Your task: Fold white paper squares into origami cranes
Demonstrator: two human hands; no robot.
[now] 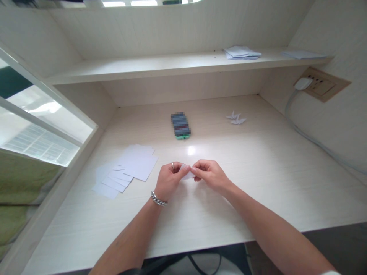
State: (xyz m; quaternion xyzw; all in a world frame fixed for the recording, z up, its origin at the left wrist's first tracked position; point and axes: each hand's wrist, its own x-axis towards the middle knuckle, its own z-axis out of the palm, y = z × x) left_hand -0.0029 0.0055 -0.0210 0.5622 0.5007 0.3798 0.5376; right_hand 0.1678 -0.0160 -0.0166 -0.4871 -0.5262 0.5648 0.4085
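Note:
Near the middle of the desk, a small piece of white folded paper [187,175] is pinched between both hands. My left hand [169,177], with a ring and a chain bracelet at the wrist, grips its left part between thumb and fingers. At the paper's right end, my right hand [210,173] is closed in a pinch, its thumb tip close to the left thumb. The fingers cover much of the paper, so its exact folded shape is hidden. Loose sheets of white paper [140,162] lie spread to the left of my left hand.
A phone [180,125] with a blurred screen lies beyond my hands. Small folded paper pieces [236,118] rest at the back right. The shelf [143,68] holds a paper stack [242,52]. A cable [315,143] runs from the wall socket [327,84] along the right side.

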